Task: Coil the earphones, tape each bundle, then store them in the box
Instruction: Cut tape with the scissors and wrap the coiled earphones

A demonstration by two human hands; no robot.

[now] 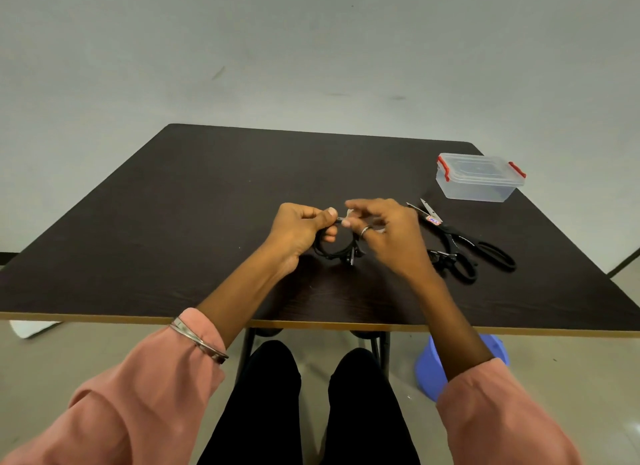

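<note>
Black earphone coil [334, 253] pinched in left hand [300, 230]; right hand [384, 234] blurred, grip unclear.

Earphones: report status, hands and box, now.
Left hand grips the coiled black earphones. Right hand pinches a clear tape strip, blurred. Clear lidded plastic box with red clips closed, far right. Black-handled scissors lie between.

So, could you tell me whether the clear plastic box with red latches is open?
No, the clear plastic box with red latches sits on the table with its lid on.
</note>
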